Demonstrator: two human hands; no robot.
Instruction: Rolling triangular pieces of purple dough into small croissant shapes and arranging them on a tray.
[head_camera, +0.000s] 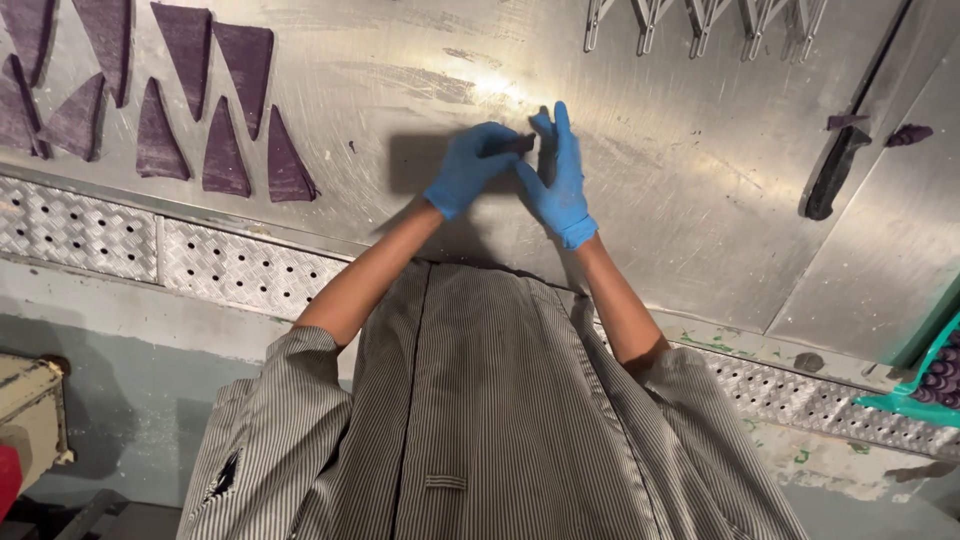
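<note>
Both my hands wear blue gloves and meet over the steel worktable (420, 90). A small dark purple piece of dough (519, 143) sits between them. My left hand (468, 166) pinches its left end with curled fingers. My right hand (558, 182) presses against its right end, fingers held mostly straight and upright. The piece is lifted slightly off the table and is partly hidden by my fingers.
Several purple dough triangles (222, 140) lie on the table at the upper left. A black-handled knife (832, 172) and a purple scrap (908, 133) lie to the right. A metal expanding cutter (700, 18) sits at the top edge. A teal tray (905, 402) with purple pieces is at the right edge.
</note>
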